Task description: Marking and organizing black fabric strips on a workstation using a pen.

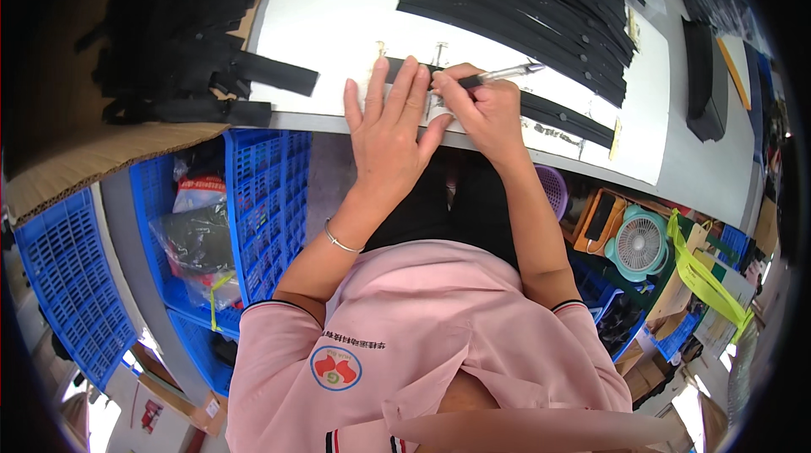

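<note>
My left hand point(390, 119) lies flat with its fingers stretched out over a black fabric strip point(394, 70) on the white board point(329, 18). Close beside it, my right hand point(490, 111) is closed round a pen point(512, 72) with a clear barrel. The pen slants up to the right; its tip is hidden by the fingers, near the strip. Another black strip length point(568, 119) shows to the right of my right hand. Farther back, several black strips point(515, 10) lie side by side, with small round dots along their right part.
A pile of black strips point(177, 39) is at the left, above brown cardboard point(101, 162). Blue plastic crates point(269, 208) stand below the table edge. A dark box-shaped piece point(704, 81) lies at the right. Below are a turquoise fan point(639, 242) and a purple basket point(551, 189).
</note>
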`<state>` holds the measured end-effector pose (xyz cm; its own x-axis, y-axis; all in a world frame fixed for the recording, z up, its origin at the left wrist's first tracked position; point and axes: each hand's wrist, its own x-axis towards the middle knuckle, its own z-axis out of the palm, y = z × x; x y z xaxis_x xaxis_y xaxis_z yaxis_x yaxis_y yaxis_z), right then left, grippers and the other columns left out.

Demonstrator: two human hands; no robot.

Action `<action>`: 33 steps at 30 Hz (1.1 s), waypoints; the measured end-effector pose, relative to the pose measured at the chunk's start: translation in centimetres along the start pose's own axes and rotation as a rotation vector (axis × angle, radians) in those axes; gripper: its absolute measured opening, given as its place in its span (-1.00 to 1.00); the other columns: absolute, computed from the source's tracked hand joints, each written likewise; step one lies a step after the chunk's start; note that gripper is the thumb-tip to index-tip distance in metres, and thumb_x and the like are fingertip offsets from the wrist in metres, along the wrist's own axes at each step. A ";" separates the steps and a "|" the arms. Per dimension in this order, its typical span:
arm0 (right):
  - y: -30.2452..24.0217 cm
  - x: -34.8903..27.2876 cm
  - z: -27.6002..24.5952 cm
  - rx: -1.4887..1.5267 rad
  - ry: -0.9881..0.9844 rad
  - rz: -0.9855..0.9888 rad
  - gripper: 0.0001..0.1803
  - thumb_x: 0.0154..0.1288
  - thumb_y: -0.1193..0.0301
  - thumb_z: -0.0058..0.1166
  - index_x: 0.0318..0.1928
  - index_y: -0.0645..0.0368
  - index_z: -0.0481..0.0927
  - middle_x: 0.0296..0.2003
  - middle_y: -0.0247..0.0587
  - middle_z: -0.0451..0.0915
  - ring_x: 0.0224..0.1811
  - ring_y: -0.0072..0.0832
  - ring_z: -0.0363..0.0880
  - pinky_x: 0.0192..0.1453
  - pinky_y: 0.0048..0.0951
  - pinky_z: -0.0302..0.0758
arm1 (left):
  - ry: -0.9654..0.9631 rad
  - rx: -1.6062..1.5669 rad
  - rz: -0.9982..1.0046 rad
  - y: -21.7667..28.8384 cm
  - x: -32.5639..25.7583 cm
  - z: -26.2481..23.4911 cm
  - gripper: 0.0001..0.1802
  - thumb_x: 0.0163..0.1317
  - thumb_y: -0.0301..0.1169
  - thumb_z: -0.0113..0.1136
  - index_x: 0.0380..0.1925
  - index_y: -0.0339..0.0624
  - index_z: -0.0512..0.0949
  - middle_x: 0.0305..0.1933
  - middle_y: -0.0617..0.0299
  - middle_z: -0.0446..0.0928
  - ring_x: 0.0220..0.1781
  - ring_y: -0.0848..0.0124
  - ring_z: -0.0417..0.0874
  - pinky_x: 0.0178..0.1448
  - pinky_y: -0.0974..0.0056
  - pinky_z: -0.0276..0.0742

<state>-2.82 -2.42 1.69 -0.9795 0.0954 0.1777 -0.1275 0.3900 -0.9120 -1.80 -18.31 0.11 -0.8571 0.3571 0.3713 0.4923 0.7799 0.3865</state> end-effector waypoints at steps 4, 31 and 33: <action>-0.2 -0.5 -1.3 0.057 0.036 0.013 -0.83 0.40 0.52 0.17 -0.30 0.38 0.73 -0.40 -0.27 0.75 -0.49 -0.68 0.57 -0.39 -0.59 0.48 | -0.015 0.003 -0.012 0.0 -0.1 0.0 -0.31 0.22 -0.12 0.41 0.31 -0.18 0.55 0.44 0.18 0.47 0.58 0.05 0.28 0.62 -0.23 -0.17; 2.7 -2.6 -7.6 -0.364 0.331 -0.078 -0.79 0.33 0.48 0.26 -0.45 0.32 0.67 -0.43 -0.35 0.73 -0.66 -0.59 0.53 -0.56 -0.53 0.34 | -0.013 -0.307 0.096 3.4 1.7 0.9 -0.47 0.28 -0.36 0.35 0.24 -0.28 0.56 0.43 0.01 0.45 0.55 -0.03 0.31 0.61 -0.23 0.00; 2.7 -2.5 -7.4 -0.339 0.363 -0.118 -0.81 0.34 0.49 0.26 -0.43 0.31 0.67 -0.43 -0.37 0.73 -0.66 -0.59 0.53 -0.56 -0.52 0.35 | 0.053 -0.374 0.130 5.3 2.8 1.8 -0.59 0.23 -0.46 0.36 0.10 -0.28 0.64 0.29 0.05 0.56 0.36 0.02 0.50 0.49 -0.09 0.26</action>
<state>0.41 5.22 1.52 -0.8362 0.3217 0.4441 -0.1171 0.6864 -0.7177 -1.86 -12.31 1.67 -0.7795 0.4058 0.4772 0.6262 0.4854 0.6102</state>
